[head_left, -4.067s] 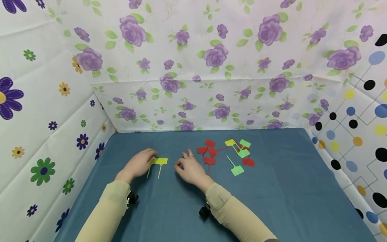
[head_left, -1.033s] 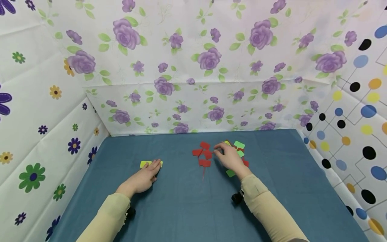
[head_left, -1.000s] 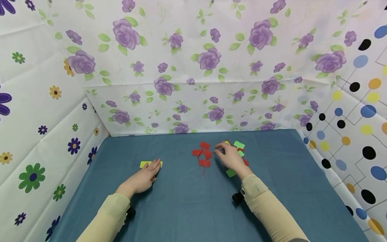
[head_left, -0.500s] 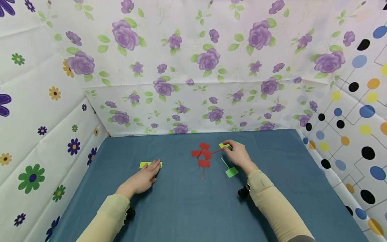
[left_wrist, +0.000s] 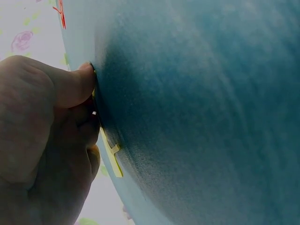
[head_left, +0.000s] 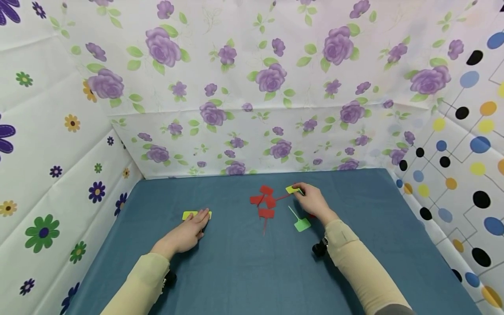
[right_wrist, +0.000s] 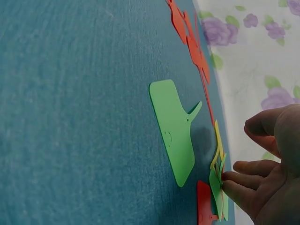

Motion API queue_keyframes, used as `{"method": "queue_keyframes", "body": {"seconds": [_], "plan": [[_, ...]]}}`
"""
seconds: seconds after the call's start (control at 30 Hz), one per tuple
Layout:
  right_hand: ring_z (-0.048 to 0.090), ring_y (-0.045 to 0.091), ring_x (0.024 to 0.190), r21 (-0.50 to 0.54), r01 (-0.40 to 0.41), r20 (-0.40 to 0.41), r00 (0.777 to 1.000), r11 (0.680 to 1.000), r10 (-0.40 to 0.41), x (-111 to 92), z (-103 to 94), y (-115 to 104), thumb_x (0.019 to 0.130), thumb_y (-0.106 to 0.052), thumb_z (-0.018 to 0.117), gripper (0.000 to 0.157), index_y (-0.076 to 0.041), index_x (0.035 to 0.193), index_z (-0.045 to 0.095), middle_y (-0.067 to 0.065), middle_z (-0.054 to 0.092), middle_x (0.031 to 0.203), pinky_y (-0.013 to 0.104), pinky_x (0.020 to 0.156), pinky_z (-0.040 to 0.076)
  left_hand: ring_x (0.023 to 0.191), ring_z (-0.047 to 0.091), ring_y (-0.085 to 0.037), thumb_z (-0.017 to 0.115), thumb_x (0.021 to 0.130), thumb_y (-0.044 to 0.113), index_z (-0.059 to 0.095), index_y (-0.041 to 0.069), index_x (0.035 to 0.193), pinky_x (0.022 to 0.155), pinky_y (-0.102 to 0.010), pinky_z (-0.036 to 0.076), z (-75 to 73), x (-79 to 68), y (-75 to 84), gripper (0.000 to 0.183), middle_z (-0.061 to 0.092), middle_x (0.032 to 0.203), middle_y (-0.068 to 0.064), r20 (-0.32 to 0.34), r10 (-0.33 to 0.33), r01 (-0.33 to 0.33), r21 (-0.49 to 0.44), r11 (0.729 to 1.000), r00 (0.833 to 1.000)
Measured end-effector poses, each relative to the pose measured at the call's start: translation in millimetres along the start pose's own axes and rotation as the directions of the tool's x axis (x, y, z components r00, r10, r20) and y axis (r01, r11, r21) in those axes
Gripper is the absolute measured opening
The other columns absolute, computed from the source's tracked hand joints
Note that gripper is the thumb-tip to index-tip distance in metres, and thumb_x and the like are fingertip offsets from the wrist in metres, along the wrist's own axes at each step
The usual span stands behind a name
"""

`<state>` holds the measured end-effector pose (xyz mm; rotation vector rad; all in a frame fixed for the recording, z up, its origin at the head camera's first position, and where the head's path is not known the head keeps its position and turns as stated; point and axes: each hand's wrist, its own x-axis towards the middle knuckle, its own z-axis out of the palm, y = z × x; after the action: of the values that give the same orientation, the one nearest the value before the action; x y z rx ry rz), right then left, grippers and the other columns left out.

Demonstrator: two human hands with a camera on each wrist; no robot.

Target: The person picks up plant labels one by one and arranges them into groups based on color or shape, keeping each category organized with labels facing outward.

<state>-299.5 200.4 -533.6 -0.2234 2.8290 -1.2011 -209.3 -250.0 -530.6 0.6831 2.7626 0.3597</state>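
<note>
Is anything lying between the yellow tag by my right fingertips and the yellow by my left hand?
Yes: the cluster of red tags lies across the path from the yellow tag by your right hand to your left hand. They look low, so a lifted tag would probably clear them.

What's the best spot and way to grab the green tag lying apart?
Probably pinch the green tag by the edge of its broad plate, coming from your side: that plate faces you, while the thin stem points away.
</note>
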Motion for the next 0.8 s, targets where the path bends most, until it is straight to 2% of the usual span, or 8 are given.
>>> {"method": "queue_keyframes", "body": {"seconds": [0.27, 0.43, 0.57, 0.7, 0.77, 0.8], "plan": [[0.059, 0.04, 0.133, -0.019, 0.0, 0.0, 1.0, 1.0, 0.0, 2.9, -2.3, 4.1, 0.111, -0.021, 0.059, 0.04, -0.01, 0.15, 0.063, 0.02, 0.061, 0.147, 0.059, 0.105, 0.052, 0.161, 0.018, -0.043, 0.054, 0.111, 0.004, 0.027, -0.005, 0.167, 0.131, -0.062, 0.012, -0.5, -0.9, -0.1, 0.063, 0.017, 0.176, -0.023, 0.0, -0.001, 0.001, -0.009, 1.0, 1.0], [0.064, 0.037, 0.102, -0.013, -0.019, -0.02, 1.0, 1.0, 0.019, 3.8, -3.8, 3.7, 0.111, -0.02, 0.058, 0.04, -0.011, 0.15, 0.062, 0.019, 0.068, 0.131, 0.052, 0.085, 0.054, 0.161, 0.018, -0.043, 0.054, 0.111, 0.004, 0.026, -0.005, 0.167, 0.131, -0.062, 0.013, -1.4, -1.2, 0.1, 0.063, 0.016, 0.176, -0.023, 0.0, 0.005, -0.005, -0.011, 1.0, 1.0], [0.065, 0.035, 0.095, -0.013, -0.001, -0.036, 0.999, 1.0, 0.001, 5.0, -2.1, 2.4, 0.111, -0.018, 0.057, 0.04, -0.014, 0.15, 0.062, 0.017, 0.07, 0.131, 0.048, 0.081, 0.054, 0.161, 0.017, -0.043, 0.054, 0.111, 0.005, 0.026, -0.005, 0.167, 0.131, -0.062, 0.012, -2.2, -1.6, 0.1, 0.064, 0.016, 0.176, -0.023, 0.002, 0.003, -0.003, -0.015, 1.0, 1.0], [0.061, 0.038, 0.086, 0.007, 0.036, -0.008, 0.999, 0.999, -0.036, 6.1, 1.2, 0.7, 0.11, -0.015, 0.054, 0.041, -0.012, 0.151, 0.06, 0.019, 0.067, 0.136, 0.044, 0.073, 0.05, 0.161, 0.017, -0.043, 0.054, 0.111, 0.004, 0.026, -0.005, 0.167, 0.131, -0.062, 0.012, -2.0, -2.1, 0.2, 0.064, 0.015, 0.176, -0.023, 0.005, 0.001, -0.001, -0.025, 1.0, 1.0], [0.063, 0.039, 0.089, 0.022, 0.045, 0.008, 0.999, 0.999, -0.045, 6.5, 2.4, -0.2, 0.111, -0.014, 0.054, 0.04, -0.012, 0.15, 0.061, 0.02, 0.067, 0.138, 0.043, 0.07, 0.047, 0.161, 0.017, -0.044, 0.055, 0.111, 0.004, 0.026, -0.006, 0.167, 0.131, -0.062, 0.012, -2.2, -2.1, 0.4, 0.064, 0.015, 0.176, -0.023, 0.006, 0.004, -0.003, -0.027, 1.0, 1.0], [0.065, 0.037, 0.096, 0.018, 0.053, 0.012, 0.999, 0.998, -0.053, 6.6, 2.8, -0.2, 0.111, -0.014, 0.054, 0.04, -0.012, 0.15, 0.061, 0.02, 0.065, 0.141, 0.041, 0.072, 0.047, 0.161, 0.017, -0.044, 0.055, 0.111, 0.004, 0.026, -0.006, 0.167, 0.131, -0.062, 0.012, -2.3, -2.1, 0.5, 0.064, 0.016, 0.176, -0.023, 0.005, 0.006, -0.005, -0.026, 1.0, 1.0]]}}
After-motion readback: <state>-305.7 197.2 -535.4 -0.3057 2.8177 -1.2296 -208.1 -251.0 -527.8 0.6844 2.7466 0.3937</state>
